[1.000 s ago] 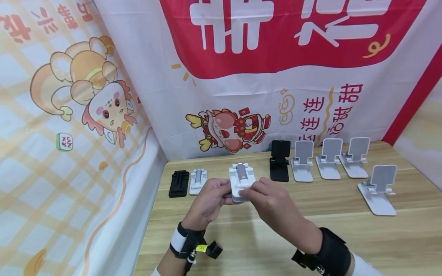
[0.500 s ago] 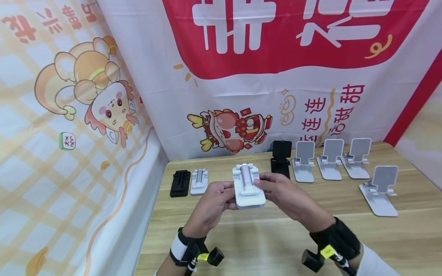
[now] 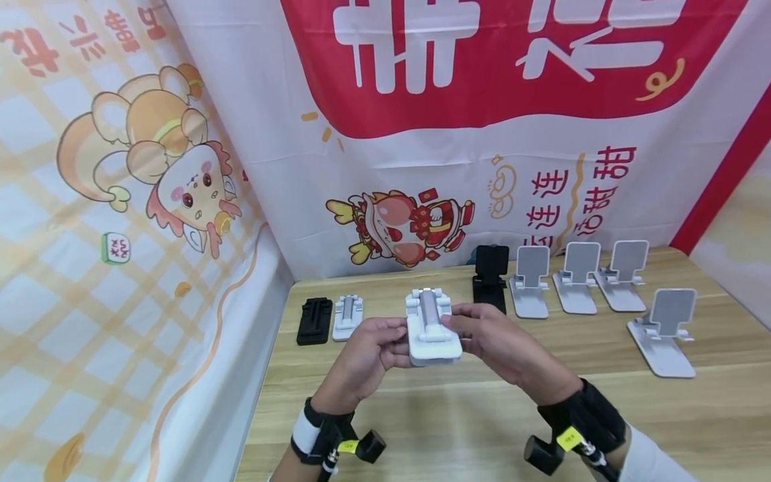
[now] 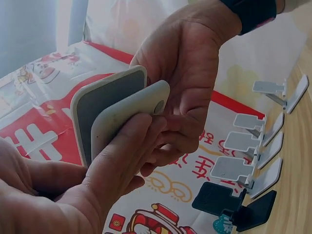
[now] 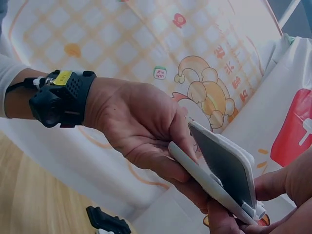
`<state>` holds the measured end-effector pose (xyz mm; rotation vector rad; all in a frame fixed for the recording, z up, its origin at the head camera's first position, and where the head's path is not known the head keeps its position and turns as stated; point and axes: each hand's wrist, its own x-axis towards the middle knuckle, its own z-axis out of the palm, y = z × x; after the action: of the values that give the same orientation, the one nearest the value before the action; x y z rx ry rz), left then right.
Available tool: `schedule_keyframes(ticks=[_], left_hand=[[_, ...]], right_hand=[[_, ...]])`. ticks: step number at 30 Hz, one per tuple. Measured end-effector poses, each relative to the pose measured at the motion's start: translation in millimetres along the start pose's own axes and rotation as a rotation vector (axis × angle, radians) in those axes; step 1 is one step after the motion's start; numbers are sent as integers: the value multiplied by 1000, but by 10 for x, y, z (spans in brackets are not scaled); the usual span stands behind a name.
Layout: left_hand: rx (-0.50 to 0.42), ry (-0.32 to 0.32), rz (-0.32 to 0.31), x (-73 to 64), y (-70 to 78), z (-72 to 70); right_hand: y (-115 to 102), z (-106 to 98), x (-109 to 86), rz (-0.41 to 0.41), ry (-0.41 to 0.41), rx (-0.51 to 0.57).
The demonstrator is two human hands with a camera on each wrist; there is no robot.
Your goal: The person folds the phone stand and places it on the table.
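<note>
A white folding phone stand (image 3: 435, 349) is held up over the table between both hands, its hinge side facing the head camera. My left hand (image 3: 369, 351) grips its left edge, the fingers reaching behind it. From the other side, my right hand (image 3: 502, 340) holds it with the thumb on the front near the grey hinge arm (image 3: 430, 308). In the left wrist view, the stand's base plate (image 4: 124, 109) and its grey-padded plate (image 4: 105, 95) are a little apart, like a narrow wedge. The right wrist view shows the same gap beside the grey pad (image 5: 224, 168).
Folded flat at the back left lie a black phone stand (image 3: 314, 321) and a white one (image 3: 348, 317). Unfolded stands line the back right: a black one (image 3: 490, 278) and several white ones (image 3: 531, 281). Another white stand (image 3: 664, 335) is nearer on the right. A printed cloth (image 3: 385, 161) hangs behind.
My right hand has shifted from pinching the stand's lower front to holding its right side. The stand has come slightly right and nearer. Over the last half second, almost nothing moves.
</note>
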<state>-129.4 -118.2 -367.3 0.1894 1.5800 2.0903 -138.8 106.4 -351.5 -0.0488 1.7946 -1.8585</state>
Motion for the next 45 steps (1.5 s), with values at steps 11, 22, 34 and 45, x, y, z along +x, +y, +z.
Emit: schedule_keyframes(ticks=[11,22,34,45], left_hand=[[111,90,-33,44,-5,15],[721,386,17,86,-32,217],[1348,526,34,85,-111,515],[1371,570,96,328,-276,186]], right_hand=[[-6,23,6,-7,34,-41],[101,2,89,-40,63,-36],[166,104,164,1,169,-87],[326,-236,49,-90,163,-153]])
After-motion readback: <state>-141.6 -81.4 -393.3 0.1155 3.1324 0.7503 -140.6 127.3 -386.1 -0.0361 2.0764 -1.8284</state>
